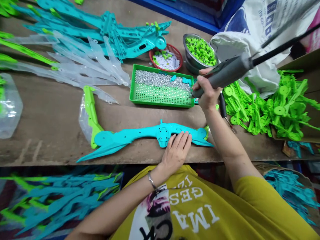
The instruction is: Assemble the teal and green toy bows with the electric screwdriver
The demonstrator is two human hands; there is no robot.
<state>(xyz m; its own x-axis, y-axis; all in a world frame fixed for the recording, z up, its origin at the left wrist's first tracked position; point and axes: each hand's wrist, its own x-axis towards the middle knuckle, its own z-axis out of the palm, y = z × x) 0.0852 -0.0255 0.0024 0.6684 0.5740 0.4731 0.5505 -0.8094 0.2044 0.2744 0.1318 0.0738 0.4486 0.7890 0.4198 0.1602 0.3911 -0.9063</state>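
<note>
A turquoise plastic bow-shaped part (140,131) lies across the table in front of me. A green limb (91,116) with a clear plastic piece is joined at its left end. Some green also shows at the right end. My left hand (177,149) lies flat on the part, right of its round centre, with fingers stretched out. Gripped in my right hand (208,89) is a grey electric screwdriver (227,72), its cable running up to the right. The screwdriver's tip points down-left at the right end of a green perforated basket (160,95) holding small silver screws.
Behind the basket stand a red basket (178,55) and a metal bowl (187,50) of green pieces. Turquoise parts (110,30) and clear blades (75,63) are piled left. Green parts (275,103) heap right, beside a black-handled screwdriver (222,105). More parts (62,200) sit below the table edge.
</note>
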